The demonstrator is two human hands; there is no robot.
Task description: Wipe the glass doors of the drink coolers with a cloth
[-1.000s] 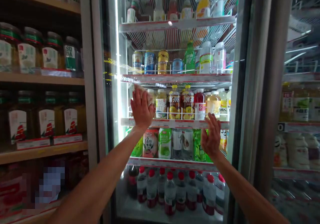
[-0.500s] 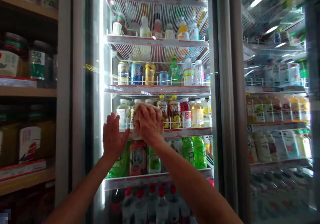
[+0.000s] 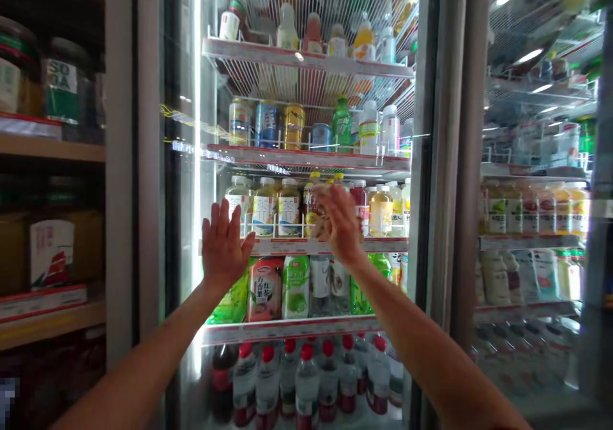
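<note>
Left hand (image 3: 225, 248) open, palm up to the glass door (image 3: 278, 170), nothing held. Pale cloth (image 3: 322, 211) under right hand (image 3: 342, 225), fingers loosely bent; can't tell if gripped. Tea bottles (image 3: 265, 206) between both hands, behind glass.

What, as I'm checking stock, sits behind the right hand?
Yellow-capped bottles and a red bottle show around the right hand and pale cloth; their covered parts, and anything wholly hidden, can't be seen.

A shop; lit glass-fronted cooler (image 3: 306, 245) of bottled drinks, shelved jars (image 3: 67, 82) above price strips (image 3: 43, 302).
</note>
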